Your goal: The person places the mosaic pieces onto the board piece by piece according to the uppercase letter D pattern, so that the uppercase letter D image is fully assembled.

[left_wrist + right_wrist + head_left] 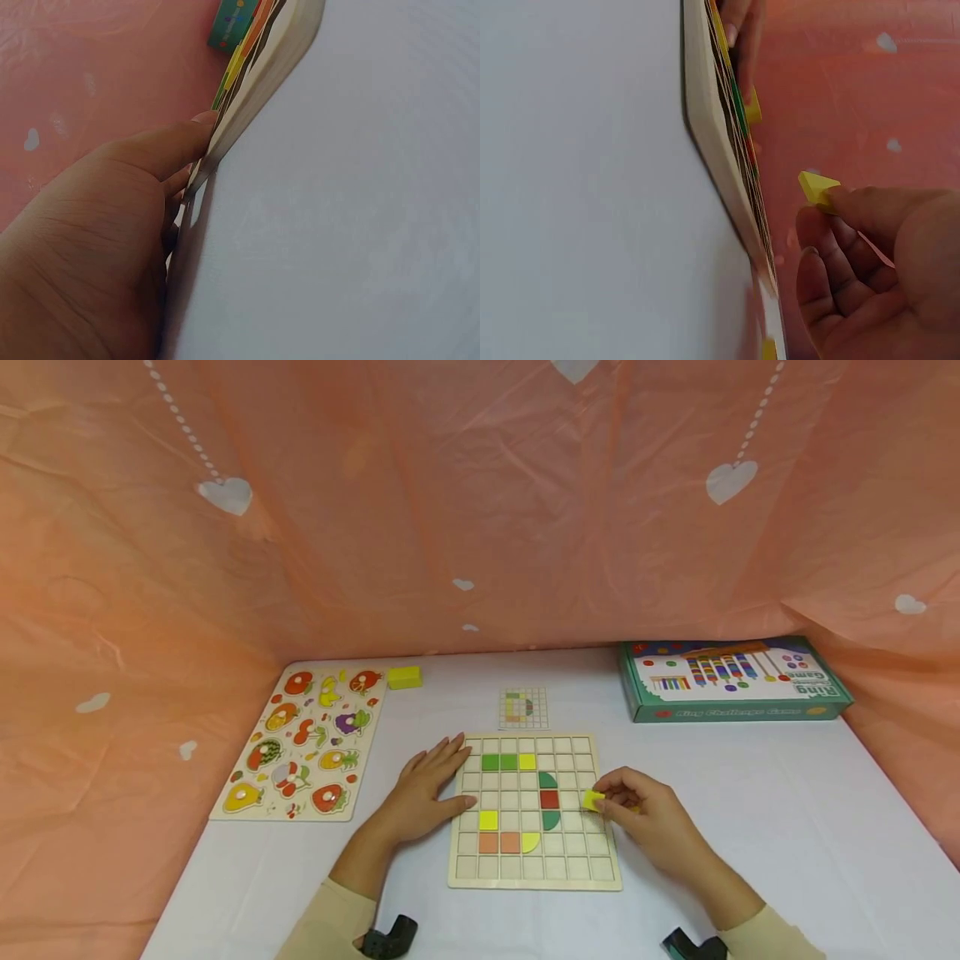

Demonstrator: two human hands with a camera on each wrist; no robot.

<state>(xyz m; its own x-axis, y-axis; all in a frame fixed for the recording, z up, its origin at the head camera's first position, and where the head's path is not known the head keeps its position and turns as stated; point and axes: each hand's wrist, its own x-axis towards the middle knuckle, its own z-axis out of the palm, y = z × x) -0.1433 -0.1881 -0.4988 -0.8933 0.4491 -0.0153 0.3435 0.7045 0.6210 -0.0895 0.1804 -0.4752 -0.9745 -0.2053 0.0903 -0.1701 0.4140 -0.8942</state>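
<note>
A wooden grid board [467, 867] lies on the table, with green, yellow, red and orange pieces in some of its squares. My right hand [651, 817] pinches a yellow square block [592, 800] between thumb and fingertips, over the board's right edge. The right wrist view shows this block [817, 187] held tilted, apart from the board. At the board's left edge rests my left hand [420, 797], fingers extended and thumb on the rim. In the left wrist view the thumb [169, 146] touches the board's edge [259, 90]. A small pattern card [523, 707] sits just behind the board.
A fruit puzzle board [300, 743] lies at the left, with a yellow block [405, 677] by its far corner. The green game box [735, 681] stands at the back right. An orange curtain [480, 527] with hearts hangs behind the white table [787, 810].
</note>
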